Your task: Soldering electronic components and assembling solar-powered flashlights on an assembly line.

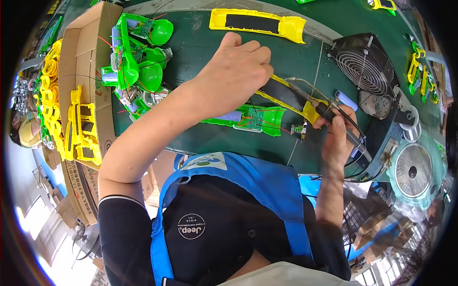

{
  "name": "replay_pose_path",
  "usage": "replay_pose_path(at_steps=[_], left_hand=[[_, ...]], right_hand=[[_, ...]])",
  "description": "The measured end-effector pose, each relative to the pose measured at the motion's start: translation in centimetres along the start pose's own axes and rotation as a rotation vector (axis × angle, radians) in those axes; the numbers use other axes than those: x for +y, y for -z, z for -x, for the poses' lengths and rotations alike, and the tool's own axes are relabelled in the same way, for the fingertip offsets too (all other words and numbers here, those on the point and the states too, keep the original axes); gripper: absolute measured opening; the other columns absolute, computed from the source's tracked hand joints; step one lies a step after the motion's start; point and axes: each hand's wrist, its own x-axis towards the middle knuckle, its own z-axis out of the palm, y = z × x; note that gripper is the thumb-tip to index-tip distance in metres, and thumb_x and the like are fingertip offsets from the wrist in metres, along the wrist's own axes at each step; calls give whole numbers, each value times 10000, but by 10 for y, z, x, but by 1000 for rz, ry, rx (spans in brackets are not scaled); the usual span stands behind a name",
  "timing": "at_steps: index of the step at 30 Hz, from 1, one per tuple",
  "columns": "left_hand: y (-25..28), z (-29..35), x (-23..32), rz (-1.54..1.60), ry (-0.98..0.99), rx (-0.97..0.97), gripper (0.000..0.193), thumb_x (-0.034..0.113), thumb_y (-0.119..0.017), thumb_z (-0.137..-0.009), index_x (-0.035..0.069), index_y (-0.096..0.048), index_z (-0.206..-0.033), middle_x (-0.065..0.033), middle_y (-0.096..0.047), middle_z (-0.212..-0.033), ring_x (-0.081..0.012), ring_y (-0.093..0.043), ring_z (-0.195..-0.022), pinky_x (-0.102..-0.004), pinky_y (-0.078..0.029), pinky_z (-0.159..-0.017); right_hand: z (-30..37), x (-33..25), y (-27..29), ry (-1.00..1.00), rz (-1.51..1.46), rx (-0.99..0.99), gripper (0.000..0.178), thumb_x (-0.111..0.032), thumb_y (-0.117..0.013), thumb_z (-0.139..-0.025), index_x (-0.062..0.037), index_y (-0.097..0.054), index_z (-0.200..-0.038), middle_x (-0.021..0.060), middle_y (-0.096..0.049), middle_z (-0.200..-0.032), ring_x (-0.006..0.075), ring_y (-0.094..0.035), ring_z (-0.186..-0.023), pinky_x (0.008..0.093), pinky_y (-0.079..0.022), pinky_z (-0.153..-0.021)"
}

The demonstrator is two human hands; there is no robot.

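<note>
My left hand [238, 71] is closed over the upper end of a yellow plastic housing [312, 112] with a dark panel; its fingertips are hidden beneath. My right hand [341, 131] grips the dark handle of a soldering iron [327, 112], whose thin metal shaft points up and left over the housing. The right fingers are also close to the housing's lower end. Just below lies an open green housing [273, 121] with a circuit board, a blue cell and red wires. Beside its right end sits a small metallic lamp part [298, 129].
Green lamp housings [151, 76] pile up at left, beside a cardboard box [78, 43] and yellow frames [78, 128]. Another yellow housing [257, 23] lies at the back. At right stand a black fan [362, 62], a loose blue cell [346, 100] and a round fan [412, 171].
</note>
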Motion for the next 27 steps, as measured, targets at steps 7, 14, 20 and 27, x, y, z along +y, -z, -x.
replay_pose_path(at_steps=[7,14,20,27], left_hand=[[5,-4,0,2,-12,-68,49,98,-662,-779,98,-622,-752,-11,-540,-896,-177,-542,-880,-358,-347,-806],[6,-5,3,20,-40,-6,43,116,-635,-774,116,-651,-735,-28,-551,-811,-182,-543,-835,-360,-348,-759],[24,0,32,177,12,85,98,89,-686,-764,110,-608,-820,-22,-508,-903,-203,-519,-887,-368,-365,-795],[-5,11,55,184,53,150,153,82,-703,-735,130,-580,-813,-23,-524,-964,-213,-510,-957,-381,-364,-836]], right_hand=[[4,19,0,139,1,110,290,-203,-636,-912,25,-517,-1046,136,-660,-865,180,-651,-738,316,-539,-711],[6,24,0,202,-10,91,259,-167,-625,-919,18,-515,-1062,129,-659,-889,155,-656,-752,299,-550,-722],[5,29,6,257,-122,77,246,-158,-615,-922,13,-511,-1066,132,-654,-887,164,-653,-781,291,-534,-728],[-17,17,-15,368,69,219,292,-188,-588,-951,-11,-482,-1157,132,-630,-1052,178,-631,-964,292,-463,-877]])
